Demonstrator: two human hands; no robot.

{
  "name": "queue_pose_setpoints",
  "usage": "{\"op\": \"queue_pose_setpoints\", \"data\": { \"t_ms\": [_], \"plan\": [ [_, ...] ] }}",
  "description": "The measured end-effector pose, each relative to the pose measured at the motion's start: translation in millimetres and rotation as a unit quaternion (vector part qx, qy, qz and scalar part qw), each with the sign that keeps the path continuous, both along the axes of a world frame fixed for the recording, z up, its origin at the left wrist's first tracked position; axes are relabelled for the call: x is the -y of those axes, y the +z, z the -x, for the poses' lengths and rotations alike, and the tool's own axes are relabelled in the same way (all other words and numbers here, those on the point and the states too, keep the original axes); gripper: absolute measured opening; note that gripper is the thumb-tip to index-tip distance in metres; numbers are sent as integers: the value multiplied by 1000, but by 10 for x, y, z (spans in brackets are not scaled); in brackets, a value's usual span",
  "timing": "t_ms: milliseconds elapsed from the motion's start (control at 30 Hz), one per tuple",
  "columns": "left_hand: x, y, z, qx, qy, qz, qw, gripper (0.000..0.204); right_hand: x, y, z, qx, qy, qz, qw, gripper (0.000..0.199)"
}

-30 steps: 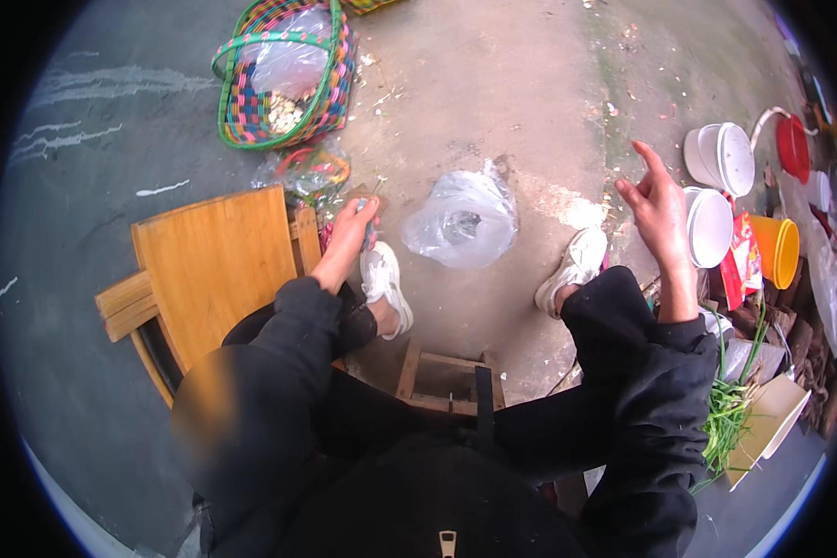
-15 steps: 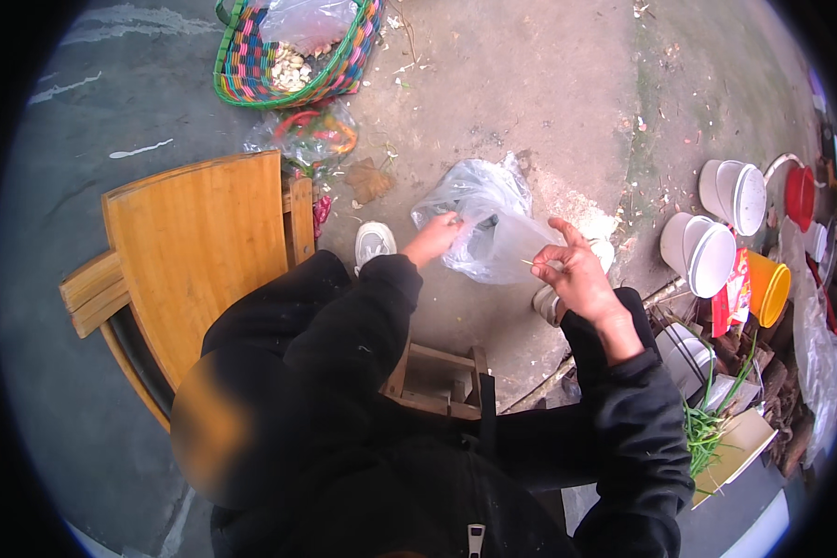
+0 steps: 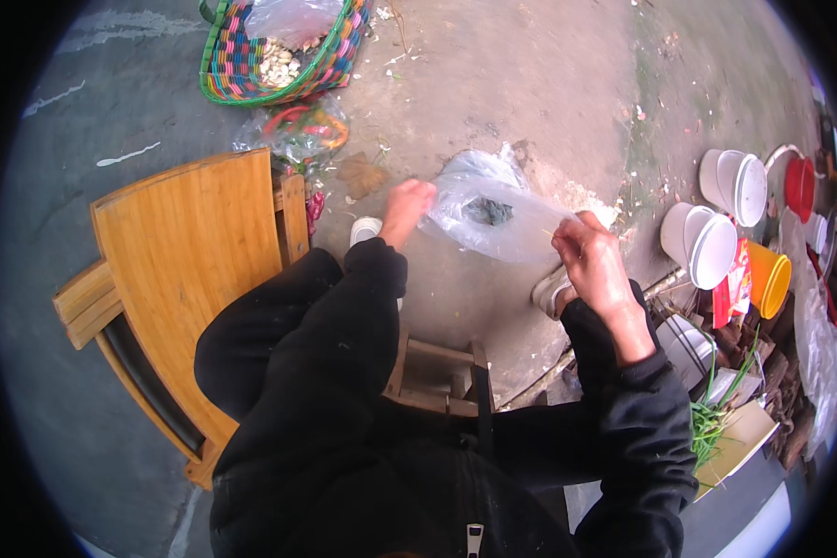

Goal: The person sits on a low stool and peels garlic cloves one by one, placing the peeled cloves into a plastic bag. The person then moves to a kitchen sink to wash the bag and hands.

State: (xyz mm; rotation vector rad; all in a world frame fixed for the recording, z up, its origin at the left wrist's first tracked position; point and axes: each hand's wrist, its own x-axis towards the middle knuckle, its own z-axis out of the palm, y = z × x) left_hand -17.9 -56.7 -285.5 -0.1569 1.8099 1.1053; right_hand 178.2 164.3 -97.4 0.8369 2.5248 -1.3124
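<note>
A clear plastic bag [image 3: 521,232] is stretched sideways between my hands, low over the ground by my feet. Something dark [image 3: 488,211], too unclear to name, shows in its middle. My left hand [image 3: 409,203] is closed on the bag's left edge. At the opposite edge, my right hand [image 3: 593,259] pinches the plastic with thumb and fingers. Whether the thin pale sliver seen earlier is still in the right fingers, I cannot make out.
A wooden folding chair [image 3: 186,270] stands left. Farther off lie a woven basket [image 3: 344,60] with white pieces and a bag of red peppers [image 3: 298,130]. White buckets [image 3: 707,251], a yellow bucket [image 3: 769,279] and green stalks [image 3: 709,432] are right. A small wooden stool [image 3: 437,353] is below me.
My hands have moved apart, the left one leftward. The right hand has gone from holding a thin sliver beside the bag to gripping its edge. The bag is now pulled wide.
</note>
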Motion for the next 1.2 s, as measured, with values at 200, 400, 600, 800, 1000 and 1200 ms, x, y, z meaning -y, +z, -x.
{"op": "queue_pose_setpoints", "data": {
  "t_ms": [200, 400, 600, 800, 1000, 1200],
  "plan": [
    [-487, 871, -569, -181, -170, -198, 948, 17, -2, 18, -77, -36, 10, 7, 999, 6],
    [-755, -15, -946, -214, -392, -31, 894, 24, 160, 6, -171, 43, 110, 14, 993, 3],
    [-848, -917, -998, -319, -459, -9, 829, 26, 305, 41, -255, 55, 154, -12, 986, 18],
    [-956, -880, -919, -348, -496, 32, 795, 26, 269, 85, -243, 55, 128, -6, 990, 17],
    [-956, -861, -836, -365, -510, 26, 779, 26, 255, 48, -276, 45, 111, 7, 993, 15],
    [-954, -729, -722, -380, -525, -3, 762, 26, 198, 7, -273, 20, 96, -6, 995, 9]
  ]
}}
